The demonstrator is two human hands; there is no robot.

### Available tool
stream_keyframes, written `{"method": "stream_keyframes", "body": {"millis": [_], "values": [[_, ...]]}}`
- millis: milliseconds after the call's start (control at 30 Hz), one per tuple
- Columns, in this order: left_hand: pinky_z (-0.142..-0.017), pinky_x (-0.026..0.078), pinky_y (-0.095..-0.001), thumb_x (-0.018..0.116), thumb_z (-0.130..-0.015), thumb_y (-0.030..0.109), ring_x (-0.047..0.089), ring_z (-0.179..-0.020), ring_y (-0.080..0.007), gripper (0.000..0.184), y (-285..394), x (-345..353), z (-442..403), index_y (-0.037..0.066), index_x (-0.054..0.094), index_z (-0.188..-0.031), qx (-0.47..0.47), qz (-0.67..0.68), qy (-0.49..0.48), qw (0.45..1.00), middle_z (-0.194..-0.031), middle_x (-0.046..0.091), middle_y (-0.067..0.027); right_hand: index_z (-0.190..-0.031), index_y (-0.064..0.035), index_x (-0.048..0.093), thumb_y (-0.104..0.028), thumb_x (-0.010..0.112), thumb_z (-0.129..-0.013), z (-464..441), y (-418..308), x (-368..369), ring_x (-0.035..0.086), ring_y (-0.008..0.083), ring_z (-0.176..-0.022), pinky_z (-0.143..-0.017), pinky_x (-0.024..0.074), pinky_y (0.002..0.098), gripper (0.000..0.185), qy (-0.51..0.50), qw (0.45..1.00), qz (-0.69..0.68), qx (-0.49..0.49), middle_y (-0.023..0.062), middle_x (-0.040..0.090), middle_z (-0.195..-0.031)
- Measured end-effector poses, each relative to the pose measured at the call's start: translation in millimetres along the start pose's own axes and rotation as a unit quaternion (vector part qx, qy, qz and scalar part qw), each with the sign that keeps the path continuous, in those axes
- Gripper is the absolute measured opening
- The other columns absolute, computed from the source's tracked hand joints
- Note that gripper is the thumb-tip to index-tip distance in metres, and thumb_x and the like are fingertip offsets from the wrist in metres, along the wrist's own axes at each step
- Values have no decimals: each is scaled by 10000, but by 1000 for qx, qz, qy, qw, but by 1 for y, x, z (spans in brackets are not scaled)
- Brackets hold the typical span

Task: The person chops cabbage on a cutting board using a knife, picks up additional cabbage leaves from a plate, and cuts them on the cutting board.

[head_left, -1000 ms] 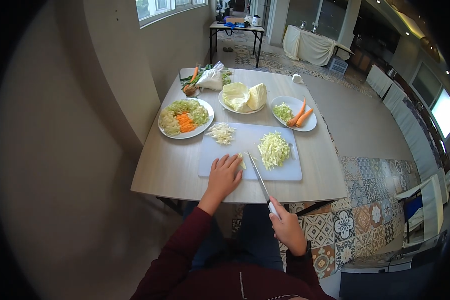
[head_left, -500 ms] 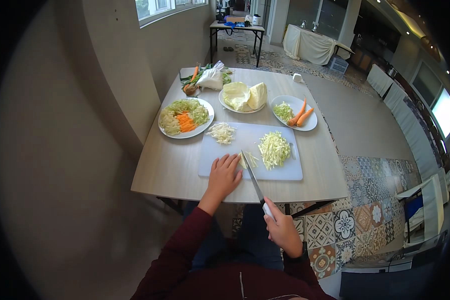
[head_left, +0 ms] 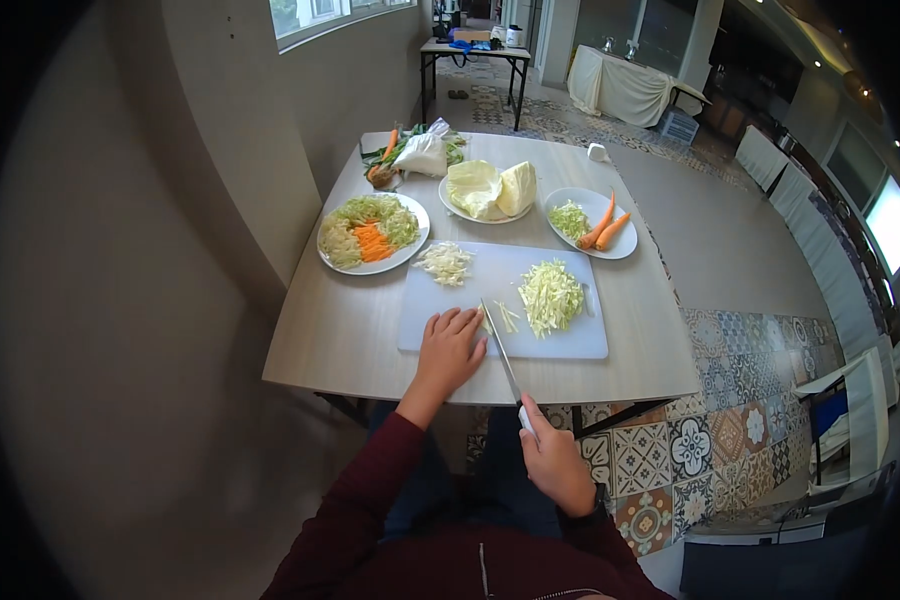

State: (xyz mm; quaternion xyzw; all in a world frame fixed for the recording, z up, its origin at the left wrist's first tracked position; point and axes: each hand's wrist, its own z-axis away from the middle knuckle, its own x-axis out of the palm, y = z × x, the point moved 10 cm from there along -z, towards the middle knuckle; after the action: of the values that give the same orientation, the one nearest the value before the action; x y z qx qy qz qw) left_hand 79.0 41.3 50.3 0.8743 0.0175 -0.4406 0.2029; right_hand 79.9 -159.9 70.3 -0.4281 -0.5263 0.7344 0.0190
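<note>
My left hand presses down on the front of the white cutting board, fingers bent and together over a small piece of cabbage, mostly hidden. My right hand grips the handle of a knife, its blade against the cabbage beside my left fingertips. A few cut strips lie just right of the blade. Farther right on the board is a large heap of shredded cabbage; a smaller, paler heap sits at the back left.
A plate of shredded vegetables stands left of the board. Behind are a plate with cabbage pieces and a plate with two carrots. A plastic bag and vegetables lie at the back left, a small white object at the back right.
The knife and my right hand have shifted left, bringing the blade next to my left fingers. Cut strips now show right of the blade. My left hand has stayed in place.
</note>
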Motion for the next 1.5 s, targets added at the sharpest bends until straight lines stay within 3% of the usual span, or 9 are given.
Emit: {"method": "stream_keyframes", "body": {"millis": [300, 700, 800, 900, 1000, 1167, 1500], "values": [[-1074, 348, -470, 635, -865, 260, 520, -1225, -266, 438, -1, 1, 0, 89, 620, -1269, 3, -6, 11, 1000, -1270, 619, -51, -1473, -12, 353, -95, 502, -931, 5, -12, 4, 616, 479, -661, -644, 479, 566, 568, -8, 996, 79, -29, 303, 604, -679], [-1068, 354, -453, 632, -872, 241, 519, -1226, -285, 425, 3, 0, 1, 79, 612, -1264, 4, -2, 0, 1000, -1274, 614, -73, -1450, -24, 392, -121, 480, -941, -48, -11, 8, 617, 519, -758, -720, 481, 591, 526, 21, 998, 56, -37, 339, 613, -741], [-1066, 355, -453, 633, -871, 239, 520, -1223, -285, 425, 2, -2, 0, 75, 611, -1263, 6, -10, 7, 1000, -1275, 612, -75, -1432, -48, 441, -77, 510, -928, -46, -12, 13, 617, 472, -701, -653, 472, 513, 509, 41, 995, 85, -18, 319, 581, -704], [-1066, 355, -453, 634, -870, 235, 521, -1219, -283, 430, 3, -1, -1, 72, 606, -1267, 5, -16, 11, 1000, -1274, 611, -77, -1443, -45, 425, -75, 514, -928, -27, -12, 14, 619, 472, -693, -642, 475, 515, 523, 30, 996, 84, -22, 313, 586, -698], [-1065, 354, -455, 635, -869, 234, 519, -1220, -279, 438, 2, -1, 0, 70, 599, -1274, 5, -11, 9, 1000, -1272, 610, -78, -1471, -40, 367, -116, 487, -938, -7, -8, 9, 624, 503, -707, -691, 492, 577, 551, -11, 998, 68, 3, 324, 613, -704], [-1062, 354, -455, 636, -867, 233, 520, -1220, -275, 444, 1, 1, 0, 72, 596, -1279, 1, -3, 4, 1000, -1271, 608, -77, -1465, -42, 385, -99, 515, -925, 13, -7, -3, 609, 476, -647, -642, 465, 560, 559, 10, 998, 46, -40, 298, 583, -653], [-1069, 349, -458, 638, -866, 236, 520, -1230, -280, 456, 1, 1, 0, 75, 587, -1290, 1, -10, 7, 1000, -1280, 603, -84, -1427, -49, 448, -97, 530, -907, 21, -2, -20, 627, 475, -705, -669, 490, 534, 528, -16, 1000, 17, 0, 316, 609, -732]]}}
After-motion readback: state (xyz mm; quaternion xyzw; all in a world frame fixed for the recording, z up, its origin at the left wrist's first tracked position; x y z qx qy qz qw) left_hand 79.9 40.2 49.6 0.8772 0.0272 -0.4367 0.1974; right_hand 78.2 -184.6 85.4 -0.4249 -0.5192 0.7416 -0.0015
